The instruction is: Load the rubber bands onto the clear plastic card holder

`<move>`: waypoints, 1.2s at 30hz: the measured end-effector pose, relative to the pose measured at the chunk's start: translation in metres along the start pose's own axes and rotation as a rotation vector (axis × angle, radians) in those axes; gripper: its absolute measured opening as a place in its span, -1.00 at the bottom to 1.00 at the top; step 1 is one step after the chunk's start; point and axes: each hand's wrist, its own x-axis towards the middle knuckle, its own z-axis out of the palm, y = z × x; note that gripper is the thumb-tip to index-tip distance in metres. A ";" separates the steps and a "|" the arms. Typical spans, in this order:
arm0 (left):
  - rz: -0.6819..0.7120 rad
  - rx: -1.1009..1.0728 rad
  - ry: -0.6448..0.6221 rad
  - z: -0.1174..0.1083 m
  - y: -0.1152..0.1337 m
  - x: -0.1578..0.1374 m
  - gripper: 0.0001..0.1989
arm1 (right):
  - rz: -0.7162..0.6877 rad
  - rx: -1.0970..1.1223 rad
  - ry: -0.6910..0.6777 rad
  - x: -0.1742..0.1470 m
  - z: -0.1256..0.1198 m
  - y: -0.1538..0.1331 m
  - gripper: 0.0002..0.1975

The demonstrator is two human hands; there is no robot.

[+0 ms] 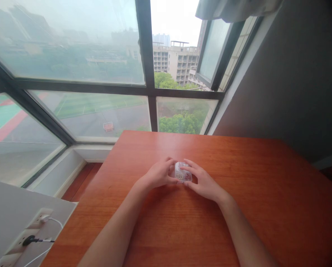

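Note:
A small clear plastic box [179, 175] rests on the wooden table, or just above it; I cannot tell which. Pale and reddish bits show through its walls, too small to name. On its left side, my left hand [162, 172] is closed around the edge with thumb in front and fingers behind. From the right, my right hand [201, 180] grips the same box, its fingers over the top and back and its thumb at the front corner. The fingers cover parts of the box's sides.
The reddish-brown wooden table [182, 230] reaches up to a dark-framed window [152, 91]. At the upper right one window sash [213, 52] stands open. Wall sockets [29, 237] with plugs and cables are at the lower left, beside the table's edge.

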 end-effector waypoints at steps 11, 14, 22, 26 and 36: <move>-0.007 0.009 0.009 0.001 0.001 0.001 -0.46 | -0.007 -0.024 -0.003 0.001 0.003 0.009 -0.42; -0.015 0.032 0.041 0.002 0.003 0.000 -0.44 | -0.006 -0.043 0.020 0.000 0.006 0.012 -0.44; -0.133 0.159 0.158 0.011 0.012 0.003 -0.50 | 0.059 -0.196 0.233 0.004 0.018 0.015 -0.59; -0.116 0.124 0.176 0.013 0.013 0.002 -0.42 | 0.101 -0.256 0.304 0.005 0.022 0.009 -0.61; -0.067 0.048 0.166 0.017 0.008 0.004 -0.48 | 0.224 -0.387 0.426 0.009 0.025 0.010 -0.71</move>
